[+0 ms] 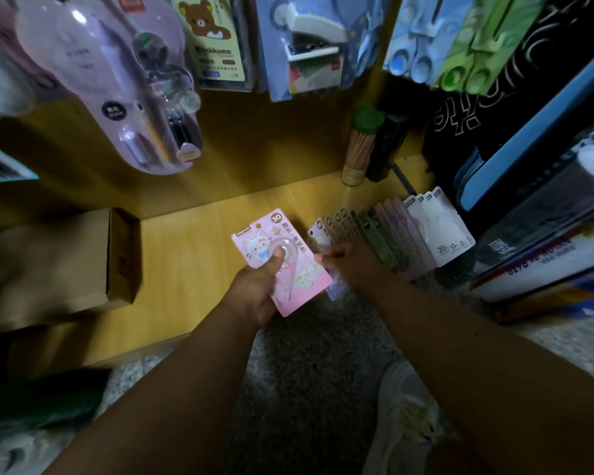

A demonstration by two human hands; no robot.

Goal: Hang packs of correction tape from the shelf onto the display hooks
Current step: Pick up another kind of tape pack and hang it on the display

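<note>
My left hand [254,289] grips a pink correction tape pack [278,258] with a white cat on it, thumb pressed on its front, over the front of the wooden shelf [192,255]. My right hand [350,260] pinches a pale purple pack [318,234] at the left end of a leaning row of packs [398,231] on the shelf's right side. That row holds purple, green, pink and white packs. Part of the purple pack is hidden behind the pink one and my fingers.
A brown cardboard box [83,265] lies on the shelf's left. Staplers [309,39], scissors [460,46] and a purple blister pack [117,84] hang above. A tube of pencils [359,149] stands at the back. Boxed goods [546,255] stack at right. My shoe [405,416] rests on the speckled floor.
</note>
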